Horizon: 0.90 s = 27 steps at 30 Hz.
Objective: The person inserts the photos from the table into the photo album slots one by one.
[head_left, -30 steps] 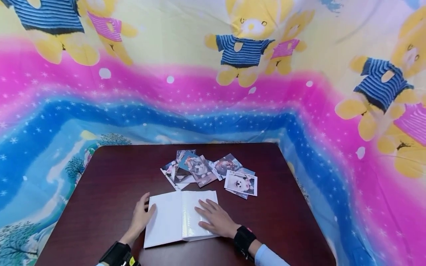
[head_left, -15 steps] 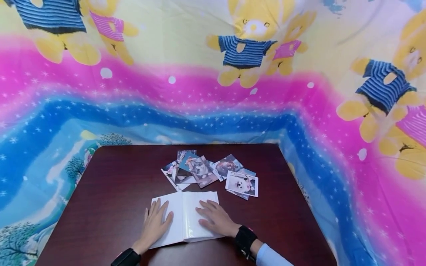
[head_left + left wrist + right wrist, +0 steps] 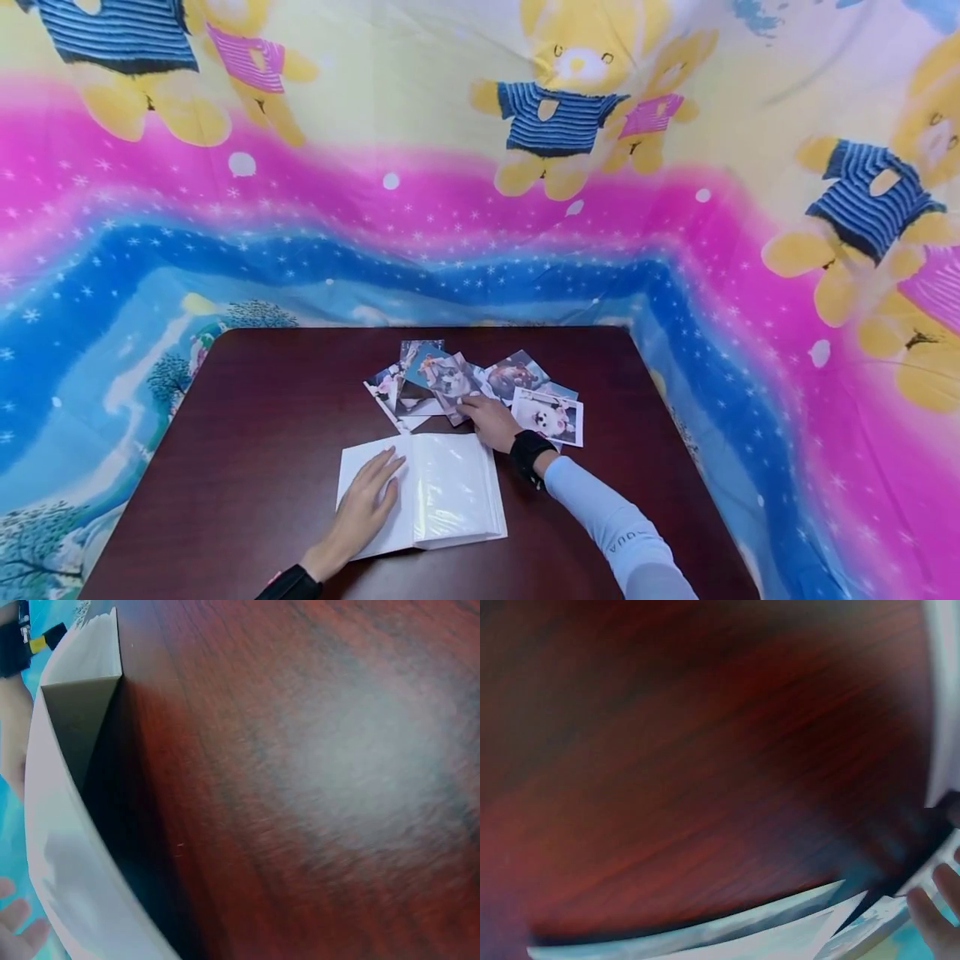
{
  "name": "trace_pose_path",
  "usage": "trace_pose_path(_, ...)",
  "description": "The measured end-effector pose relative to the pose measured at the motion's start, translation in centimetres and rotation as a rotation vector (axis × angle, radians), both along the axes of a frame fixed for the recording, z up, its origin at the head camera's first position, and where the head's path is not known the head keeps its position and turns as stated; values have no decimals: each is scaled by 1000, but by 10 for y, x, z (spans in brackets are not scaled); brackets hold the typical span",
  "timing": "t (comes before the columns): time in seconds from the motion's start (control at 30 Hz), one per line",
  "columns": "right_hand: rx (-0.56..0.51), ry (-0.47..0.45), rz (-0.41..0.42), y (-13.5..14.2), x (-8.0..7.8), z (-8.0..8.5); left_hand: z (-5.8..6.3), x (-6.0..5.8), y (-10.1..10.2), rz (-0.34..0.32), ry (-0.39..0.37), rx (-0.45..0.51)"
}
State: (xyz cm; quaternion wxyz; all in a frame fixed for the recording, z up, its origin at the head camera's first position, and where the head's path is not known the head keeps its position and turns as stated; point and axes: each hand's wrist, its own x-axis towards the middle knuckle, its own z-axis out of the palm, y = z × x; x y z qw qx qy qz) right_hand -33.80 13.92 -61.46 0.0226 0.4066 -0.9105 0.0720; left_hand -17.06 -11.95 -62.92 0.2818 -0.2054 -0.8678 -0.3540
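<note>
Leaving the open photo album (image 3: 453,487), the right hand (image 3: 492,422) now reaches the photos (image 3: 450,379) beyond it on the desk (image 3: 247,442), its fingers' grip unclear, while the left hand (image 3: 363,506), fingers straight, rests on the left page (image 3: 395,521), suggesting work turns to picking photos.

An album (image 3: 452,487) is lying open near overlapping photos (image 3: 447,377).
The white album is resting on the bench (image 3: 247,433), its right page shining under a clear sleeve, the left hand (image 3: 363,508) lying across its left page; the animal photos are fanning out beyond, a white-bordered dog photo (image 3: 551,417) lying rightmost, the right hand (image 3: 495,423) reaching over the middle ones.
</note>
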Motion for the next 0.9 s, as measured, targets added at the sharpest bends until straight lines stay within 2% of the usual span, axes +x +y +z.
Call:
trace_pose_path(0.1, 112, 90, 8, 3, -2, -5, 5, -2, 5, -41, -2, -30)
trace_pose_path(0.2, 173, 179, 4, 5, -2, -8, 10, -8, 11, -59, -25, -33)
trace_pose_path(0.3, 135, 261, 5, 8, 0, -9, 16, -19, 18, -51, -44, -10)
trace_pose_path(0.37, 63, 326, 10, 8, 2, -8, 20, -29, 23, -40, -105, 27)
trace_pose_path(0.4, 19, 366, 16, 8, 4, -8, 22, -35, 26, -36, -153, 61)
trace_pose_path(0.47, -65, 450, 32, 6, 9, -4, 26, -47, 31, -45, -304, 192)
trace_pose_path(0.57, -154, 571, 60, -1, 23, 4, 35, -63, 37, -94, -585, 498)
trace_pose_path(0.67, -183, 669, 101, -8, 41, 10, 44, -71, 43, -145, -785, 730)
trace_pose_path(0.77, -196, 727, 147, -14, 58, 13, 52, -72, 48, -182, -862, 813)
trace_pose_path(0.9, -199, 731, 179, -17, 73, 12, 57, -70, 52, -137, -863, 879)
